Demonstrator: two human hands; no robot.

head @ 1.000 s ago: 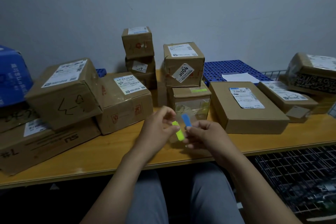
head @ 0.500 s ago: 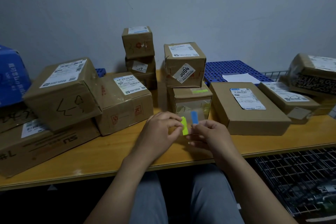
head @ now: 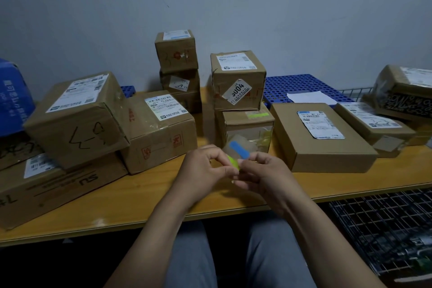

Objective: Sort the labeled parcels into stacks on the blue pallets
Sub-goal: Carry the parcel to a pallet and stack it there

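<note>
"U04" sticker (head: pixel 236 94) on middle parcel (head: pixel 240 70), "SU" on bottom-left carton (head: pixel 58 192)

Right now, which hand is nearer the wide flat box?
Right. The right hand, pinching a blue tab, sits just left of the flat box; the left hand, pinching a yellow tab, is farther left, beyond the right hand.

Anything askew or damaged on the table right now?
Yes. The big scribbled box at left sits tilted on the flat box under it. The taped parcel at far right also lies tilted on its stack. A loose paper sheet lies on the blue pallet.
</note>
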